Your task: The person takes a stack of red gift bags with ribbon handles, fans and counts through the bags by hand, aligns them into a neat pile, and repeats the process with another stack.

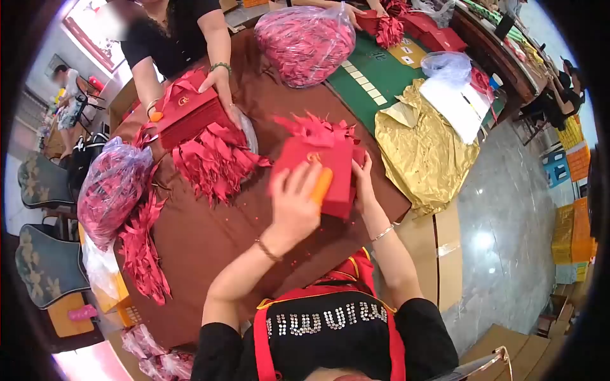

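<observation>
A stack of red gift bags (330, 162) with a gold emblem and red ribbons (318, 129) at its top is tilted up in front of me over the brown tabletop. My left hand (295, 200) lies on the front face, its fingers apart and slightly blurred. An orange cover (323, 185), which looks like a rubber finger cot, is on its thumb. My right hand (363, 181) grips the right side of the stack, thumb toward me, with some fingers hidden behind it.
Across the brown table (210, 247), a co-worker holds a similar red stack (190, 117) with hanging ribbons. Plastic bags of red ribbons (114, 190) lie at left, another bulging bag (305, 44) at the back. Gold wrapping (426, 152) and white paper (457, 105) are at right.
</observation>
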Motion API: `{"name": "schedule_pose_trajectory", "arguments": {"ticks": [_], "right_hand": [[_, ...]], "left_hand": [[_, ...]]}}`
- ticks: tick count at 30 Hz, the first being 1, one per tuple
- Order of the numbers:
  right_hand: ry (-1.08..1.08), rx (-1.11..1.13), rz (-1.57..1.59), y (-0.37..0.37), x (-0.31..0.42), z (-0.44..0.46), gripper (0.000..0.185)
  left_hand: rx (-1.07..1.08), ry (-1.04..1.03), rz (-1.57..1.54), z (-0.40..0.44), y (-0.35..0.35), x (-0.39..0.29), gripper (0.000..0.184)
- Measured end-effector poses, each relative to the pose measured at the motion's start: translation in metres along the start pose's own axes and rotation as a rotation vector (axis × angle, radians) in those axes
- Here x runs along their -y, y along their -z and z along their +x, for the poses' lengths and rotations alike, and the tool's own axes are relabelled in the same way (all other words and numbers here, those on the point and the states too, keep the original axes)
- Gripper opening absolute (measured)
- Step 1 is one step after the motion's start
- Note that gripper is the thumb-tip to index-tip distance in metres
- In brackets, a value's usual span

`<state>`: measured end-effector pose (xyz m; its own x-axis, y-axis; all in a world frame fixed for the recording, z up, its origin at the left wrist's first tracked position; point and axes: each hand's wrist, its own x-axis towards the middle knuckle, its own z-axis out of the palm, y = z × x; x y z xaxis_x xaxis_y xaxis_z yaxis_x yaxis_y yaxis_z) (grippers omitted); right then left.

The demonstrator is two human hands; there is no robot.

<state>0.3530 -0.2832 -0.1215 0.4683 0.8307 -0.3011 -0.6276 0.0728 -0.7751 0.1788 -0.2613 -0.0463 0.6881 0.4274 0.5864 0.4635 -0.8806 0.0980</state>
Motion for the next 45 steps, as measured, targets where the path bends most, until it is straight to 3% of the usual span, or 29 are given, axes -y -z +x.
{"name": "schedule_pose_trajectory", "arguments": {"ticks": [2, 5, 11, 13, 15, 19, 23, 25, 27, 31, 32, 34, 35, 37, 39, 41, 42, 45], "right_hand": [[0.015, 0.009, 0.023, 0.008, -0.005, 0.007, 0.08], [0.086, -0.023, -0.22, 0.012, -0.006, 0.018, 0.081], [-0.104, -0.028, -0.149, -0.012, 0.014, 0.02, 0.062], [-0.093, -0.057, -0.131, -0.012, 0.012, 0.024, 0.061], [-0.124, 0.054, -0.265, 0.003, 0.004, 0.037, 0.066], [-0.109, -0.104, -0.35, -0.013, 0.012, 0.026, 0.07], [-0.107, -0.11, -0.655, 0.007, -0.002, 0.046, 0.076], [0.114, -0.315, -1.189, -0.016, 0.014, 0.024, 0.068], [0.367, -0.316, -1.419, -0.026, 0.027, 0.013, 0.072], [0.972, -0.032, -1.615, -0.032, 0.029, 0.023, 0.06], [0.974, -0.034, -1.618, -0.034, 0.031, 0.027, 0.06], [0.807, 0.212, -1.659, -0.039, 0.035, 0.037, 0.05], [0.81, 0.214, -1.659, -0.041, 0.036, 0.043, 0.05], [0.491, 0.171, -1.679, -0.043, 0.036, 0.053, 0.045], [0.507, 0.142, -1.61, -0.031, 0.023, 0.071, 0.036], [0.196, 0.235, -1.098, -0.027, 0.021, 0.082, 0.022], [0.152, 0.278, -0.881, -0.019, 0.023, 0.085, 0.024], [0.031, 0.247, -0.63, -0.013, 0.028, 0.089, 0.036]], "left_hand": [[0.045, 0.023, -0.026, -0.015, -0.021, -0.014, 0.046], [0.065, 0.123, -0.131, -0.016, -0.02, -0.012, 0.048], [-0.101, 0.213, -0.321, -0.012, -0.009, 0.014, 0.046], [-0.108, 0.22, -0.35, -0.01, -0.008, 0.022, 0.041], [-0.196, 0.334, -0.426, -0.002, -0.003, 0.027, 0.041], [-0.264, 0.404, -0.596, -0.007, -0.017, 0.034, 0.042], [0.023, 0.215, -0.397, -0.032, -0.042, 0.024, 0.052], [0.029, 0.17, -0.408, -0.042, -0.053, 0.02, 0.054], [0.055, 0.172, -0.367, -0.046, -0.055, 0.019, 0.053], [0.034, 0.173, -0.374, -0.044, -0.051, 0.022, 0.054], [0.039, 0.195, -0.376, -0.044, -0.052, 0.023, 0.052], [0.019, 0.226, -0.403, -0.043, -0.051, 0.025, 0.051], [0.002, 0.257, -0.428, -0.043, -0.05, 0.026, 0.049], [-0.012, 0.241, -0.433, -0.043, -0.051, 0.028, 0.05], [-0.009, 0.272, -0.461, -0.04, -0.049, 0.027, 0.05], [-0.027, 0.262, -0.461, -0.042, -0.052, 0.029, 0.049], [-0.046, 0.253, -0.462, -0.043, -0.054, 0.029, 0.049], [-0.042, 0.269, -0.473, -0.045, -0.055, 0.029, 0.05]]}}
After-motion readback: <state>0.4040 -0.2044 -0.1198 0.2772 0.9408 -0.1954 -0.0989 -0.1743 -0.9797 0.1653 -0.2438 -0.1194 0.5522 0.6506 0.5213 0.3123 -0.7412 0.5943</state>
